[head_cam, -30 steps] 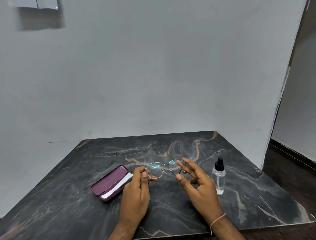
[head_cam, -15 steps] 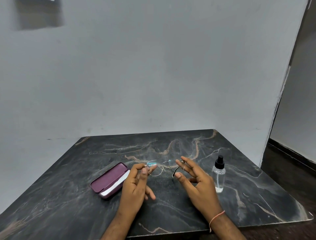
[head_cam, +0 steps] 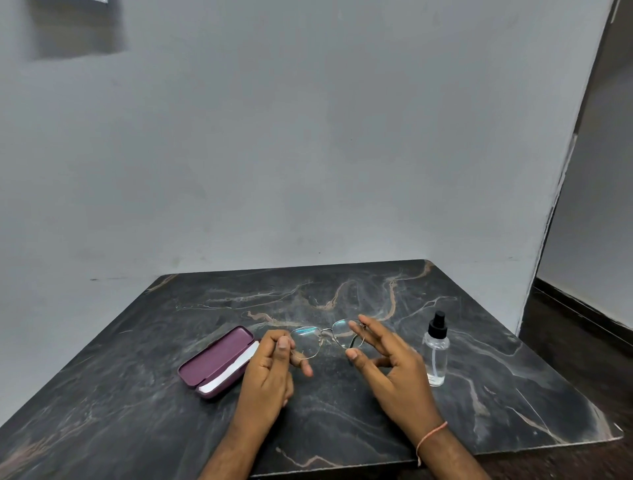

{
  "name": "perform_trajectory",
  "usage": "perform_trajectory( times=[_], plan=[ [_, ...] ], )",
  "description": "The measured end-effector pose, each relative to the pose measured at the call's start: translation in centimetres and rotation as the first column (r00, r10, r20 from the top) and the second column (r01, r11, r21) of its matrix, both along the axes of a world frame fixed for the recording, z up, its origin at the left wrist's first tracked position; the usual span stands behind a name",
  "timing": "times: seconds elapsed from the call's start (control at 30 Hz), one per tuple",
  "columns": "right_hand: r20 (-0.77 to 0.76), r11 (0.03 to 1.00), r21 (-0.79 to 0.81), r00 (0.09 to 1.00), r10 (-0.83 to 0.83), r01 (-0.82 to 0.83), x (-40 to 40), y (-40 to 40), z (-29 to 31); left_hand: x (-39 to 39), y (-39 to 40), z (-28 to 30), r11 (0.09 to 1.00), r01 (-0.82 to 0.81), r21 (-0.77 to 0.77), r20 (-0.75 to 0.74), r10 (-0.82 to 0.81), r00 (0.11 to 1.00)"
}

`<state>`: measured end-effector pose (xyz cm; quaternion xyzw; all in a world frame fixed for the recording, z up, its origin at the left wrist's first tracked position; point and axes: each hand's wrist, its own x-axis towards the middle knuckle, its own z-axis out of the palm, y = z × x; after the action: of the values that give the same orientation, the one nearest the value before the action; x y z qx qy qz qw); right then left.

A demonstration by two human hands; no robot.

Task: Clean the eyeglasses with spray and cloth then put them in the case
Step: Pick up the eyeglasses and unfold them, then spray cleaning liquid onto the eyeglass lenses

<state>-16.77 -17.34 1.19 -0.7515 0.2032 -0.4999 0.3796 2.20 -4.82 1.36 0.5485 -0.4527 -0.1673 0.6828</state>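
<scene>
Seemingly eyeglasses (head_cam: 325, 339) between both hands

The far half of the counter (head_cam: 342, 284) is bare up to the wall (head_cam: 308, 154), so a hand can pass there. The open case (head_cam: 219, 363) blocks the left side, and the spray bottle (head_cam: 435, 353) stands upright at the right

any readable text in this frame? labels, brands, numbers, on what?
None readable.
Spray bottle: clear body, black cap, no label visible.
Case: plain maroon, no marking visible; the white cloth inside it looks blank.
Eyeglasses, held by left hand and right hand: any print on the frame is too small to tell.
Paper on wall: cut off at the frame's top edge, nothing legible.
</scene>
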Motion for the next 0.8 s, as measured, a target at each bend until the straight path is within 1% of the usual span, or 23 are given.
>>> perform_trajectory(
  times=[0.23,0.3,0.37,0.43,0.5,0.53,0.57,0.6,0.63,0.67,0.73,0.8],
  plan=[
    [-0.030,1.000,-0.005,1.000,0.004,-0.004,0.0,0.1,0.0,-0.1,-0.1,0.3,1.000,0.001,-0.015,0.025,-0.001,1.000],
    [-0.042,0.998,-0.012,0.998,-0.056,0.055,-0.1,0.4,0.2,-0.1,-0.1,0.5,1.000,0.000,-0.008,0.019,0.001,1.000],
    [-0.074,0.983,-0.065,0.982,-0.174,0.169,-0.6,1.2,0.6,0.0,-0.1,0.5,1.000,-0.002,-0.006,-0.005,0.002,1.000],
    [-0.082,0.914,-0.265,0.937,-0.340,0.309,-1.7,2.1,0.5,0.1,-0.3,0.5,1.000,-0.006,0.001,-0.019,0.006,1.000],
    [0.011,0.777,-0.458,0.877,-0.480,0.431,-3.2,2.8,0.0,0.2,-0.4,0.2,1.000,-0.002,0.009,-0.029,0.002,1.000],
    [0.079,0.713,-0.504,0.848,-0.524,0.487,-4.0,3.0,-0.2,0.3,-0.5,0.1,1.000,0.002,0.012,-0.029,-0.002,1.000],
    [0.137,0.664,-0.507,0.812,-0.567,0.550,-4.8,3.1,-0.1,0.3,-0.5,0.0,1.000,0.005,0.014,-0.024,-0.005,1.000],
    [0.173,0.638,-0.465,0.770,-0.614,0.614,-5.7,3.0,0.3,0.4,-0.6,-0.1,1.000,0.005,0.015,-0.015,-0.005,1.000],
    [0.169,0.638,-0.390,0.733,-0.659,0.664,-6.4,2.8,0.8,0.4,-0.6,-0.2,1.000,0.004,0.014,-0.007,-0.004,1.000],
    [0.124,0.653,-0.313,0.711,-0.692,0.690,-7.0,2.6,1.3,0.5,-0.6,-0.2,1.000,0.002,0.012,-0.002,-0.002,1.000],
    [-0.071,0.718,-0.205,0.721,-0.689,0.666,-7.7,2.0,2.0,0.5,-0.6,-0.1,1.000,-0.005,0.005,0.002,0.005,1.000],
    [-0.269,0.772,-0.172,0.725,-0.634,0.612,-7.8,1.5,2.2,0.5,-0.6,0.0,1.000,-0.012,0.004,0.011,0.012,1.000]
  ],
)
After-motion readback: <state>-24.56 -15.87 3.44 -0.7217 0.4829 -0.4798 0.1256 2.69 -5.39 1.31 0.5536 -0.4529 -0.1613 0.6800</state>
